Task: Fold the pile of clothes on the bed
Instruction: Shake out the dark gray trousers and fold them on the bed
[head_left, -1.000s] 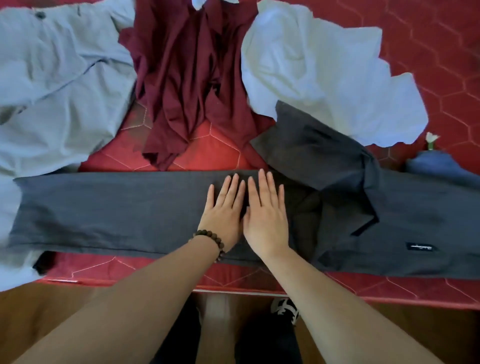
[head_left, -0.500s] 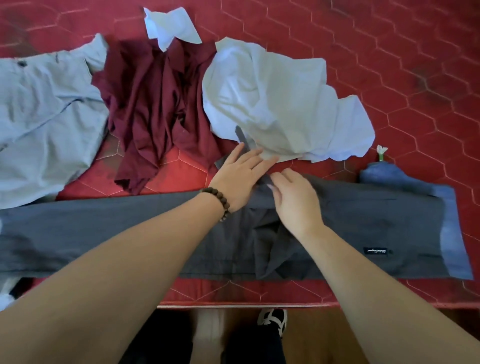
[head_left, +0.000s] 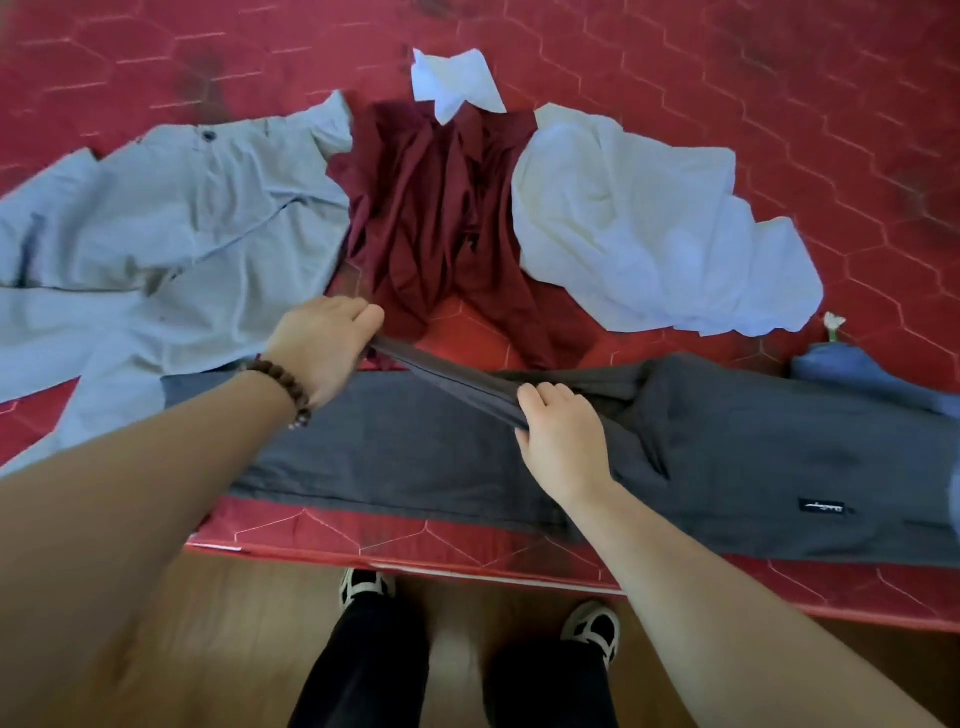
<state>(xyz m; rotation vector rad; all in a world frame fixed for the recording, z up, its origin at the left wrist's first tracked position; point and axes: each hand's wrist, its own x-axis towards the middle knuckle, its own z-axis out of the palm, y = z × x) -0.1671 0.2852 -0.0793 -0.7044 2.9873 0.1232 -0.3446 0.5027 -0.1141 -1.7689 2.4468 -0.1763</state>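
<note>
1. Nearest the camera: a wooden floor (head_left: 249, 649), with the person's dark trouser legs and two black-and-white shoes (head_left: 592, 629) standing on it, toes toward the bed.
2. The bed (head_left: 467, 551) is covered in a red quilted spread with a stitched hexagon pattern; its near edge runs left to right just beyond the shoes.
3. Dark grey trousers (head_left: 753, 457) lie flat along the near edge, stretched left to right.
4. A small black label (head_left: 826, 505) sits on the trousers toward the right end; it carries white script, too small to read.
5. Right hand (head_left: 563, 441): fingers curled shut over a raised fold of the grey trouser cloth, near the garment's middle.
6. Left hand (head_left: 324, 348): clamped on the same fold further up and to the left, at the far edge of the trousers. The cloth runs taut as a ridge between the two hands. A brown bead bracelet (head_left: 283, 379) is on this wrist.
7. Right of the trousers, a blue garment (head_left: 852, 374) touches their far edge; a small white tag stands up from it.
8. Further back, left: pale grey-blue trousers (head_left: 156, 234) with a dark button, spread and crumpled, partly overlapping the grey ones.
9. Centre: a maroon garment (head_left: 441, 223), bunched.
10. Right of that: a white garment (head_left: 649, 234), crumpled, touching the maroon one.
11. Farthest: a small white cloth piece (head_left: 452, 78) at the top of the maroon garment.
</note>
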